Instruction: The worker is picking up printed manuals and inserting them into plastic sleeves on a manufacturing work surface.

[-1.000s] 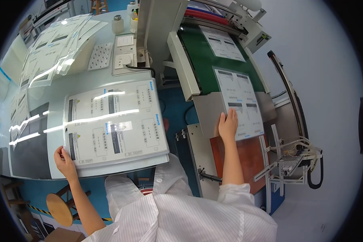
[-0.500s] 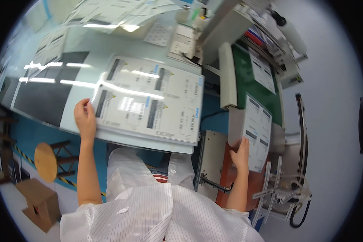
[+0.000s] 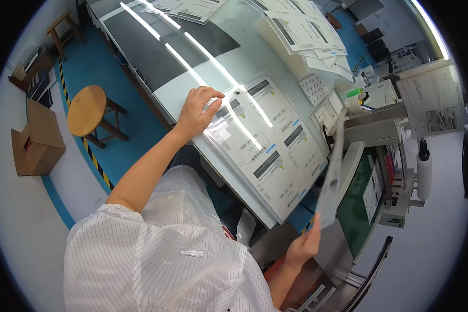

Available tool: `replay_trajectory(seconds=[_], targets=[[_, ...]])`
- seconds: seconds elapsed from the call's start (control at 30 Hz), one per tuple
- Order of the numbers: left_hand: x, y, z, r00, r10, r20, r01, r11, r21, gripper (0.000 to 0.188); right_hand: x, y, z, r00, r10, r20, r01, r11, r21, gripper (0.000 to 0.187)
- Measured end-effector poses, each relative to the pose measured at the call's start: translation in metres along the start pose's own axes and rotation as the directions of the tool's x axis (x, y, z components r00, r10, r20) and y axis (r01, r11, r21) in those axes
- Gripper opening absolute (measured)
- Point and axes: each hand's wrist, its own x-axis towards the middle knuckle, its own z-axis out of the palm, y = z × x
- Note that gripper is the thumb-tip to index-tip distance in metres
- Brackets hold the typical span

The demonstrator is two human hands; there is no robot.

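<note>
Printed white sheets with dark label blocks lie in a neat stack (image 3: 291, 169) on the glass-topped table. My left hand (image 3: 198, 110) hovers at the stack's left corner, thumb and bent fingers apart, with nothing visible between them. Off the stack's right side, my right hand (image 3: 304, 248) grips a printed sheet (image 3: 332, 182) by its lower end. That sheet stands almost edge-on and is smeared by motion. Beyond it, another printed sheet (image 3: 373, 192) lies on the green belt (image 3: 354, 218) of a machine.
More loose printed sheets (image 3: 299, 26) are piled at the table's far side. A power strip (image 3: 327, 112) and a dotted card (image 3: 313, 88) lie beyond the stack. A round wooden stool (image 3: 87, 110) and a cardboard box (image 3: 41, 138) are on the floor at left.
My view has swung to the right. The sheet in my right hand has tipped from facing me to nearly edge-on and come up beside the stack. My left hand's fingers have spread.
</note>
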Motion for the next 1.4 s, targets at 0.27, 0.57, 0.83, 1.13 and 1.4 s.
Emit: replay_trajectory(seconds=[0.27,0.57,0.83,1.13,1.4], targets=[[0.005,-0.021,-0.006,0.973,-0.121,0.199,0.195,0.892,-0.409,0.033,-0.004,-0.029,0.066,0.887,-0.392,0.244,0.352,0.916,0.191,0.04],[-0.004,-0.008,0.001,0.989,-0.114,0.097,0.134,0.963,-0.232,0.012,-0.007,-0.017,0.057,0.963,-0.161,0.215,0.155,0.987,0.043,0.03],[-0.006,-0.013,-0.004,0.981,-0.076,0.177,0.072,0.997,0.03,0.016,-0.028,0.0,0.063,0.937,0.028,0.349,0.002,0.996,-0.086,0.038],[-0.008,-0.012,0.002,0.989,-0.01,0.145,-0.006,0.994,0.108,0.015,-0.034,0.003,0.063,0.94,0.075,0.332,-0.08,0.997,0.002,0.037],[-0.013,-0.013,0.005,0.995,0.021,0.098,-0.034,0.99,0.135,0.013,-0.04,0.003,0.065,0.944,0.095,0.317,-0.088,0.995,-0.035,0.04]])
